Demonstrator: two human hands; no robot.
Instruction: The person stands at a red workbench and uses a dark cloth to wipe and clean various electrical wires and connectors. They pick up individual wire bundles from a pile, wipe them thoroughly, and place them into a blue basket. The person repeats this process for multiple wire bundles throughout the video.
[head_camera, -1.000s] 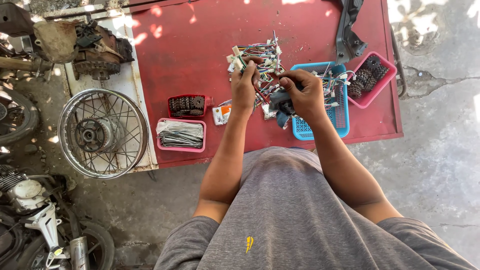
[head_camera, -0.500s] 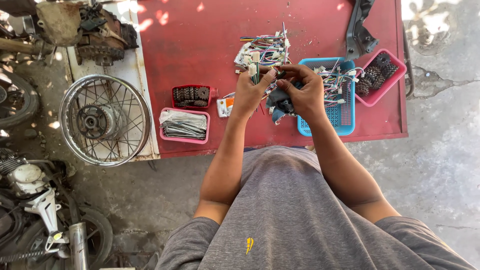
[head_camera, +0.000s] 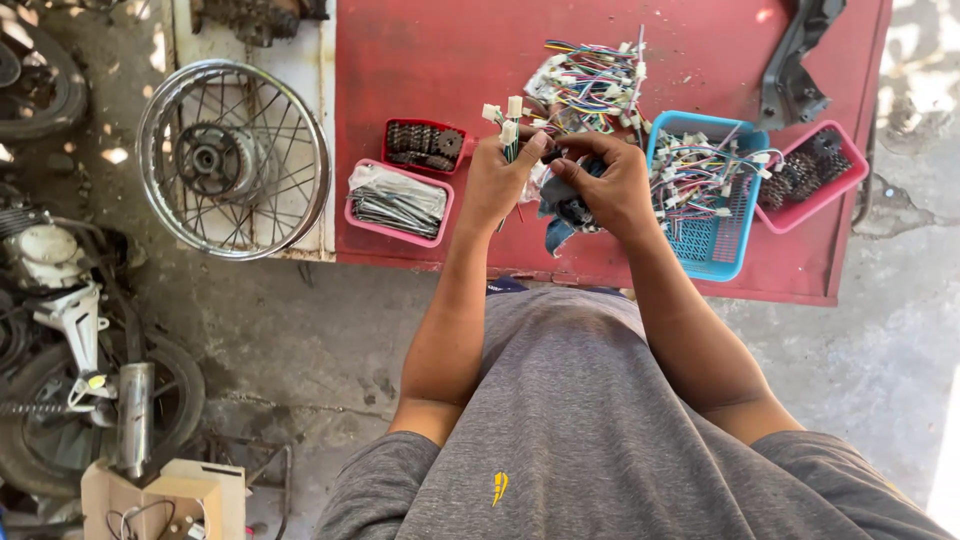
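Person stands at the red table (head_camera: 450, 60). Left hand (head_camera: 497, 180) is clenched around a wire bundle (head_camera: 508, 125) with white plugs, held upright above the table edge. Right hand (head_camera: 605, 180) pinches a dark rag-like piece (head_camera: 562, 215), fingertips meeting the left hand. Blue basket (head_camera: 715, 235) of wires just beside; pink tray (head_camera: 398, 203) and spoked wheel (head_camera: 233, 160) further left.

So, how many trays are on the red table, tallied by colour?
Pink trays: 2, one with bagged metal parts, one with sprockets
Red tray of sprockets: 1
Blue basket of wire connectors: 1
Total: 4
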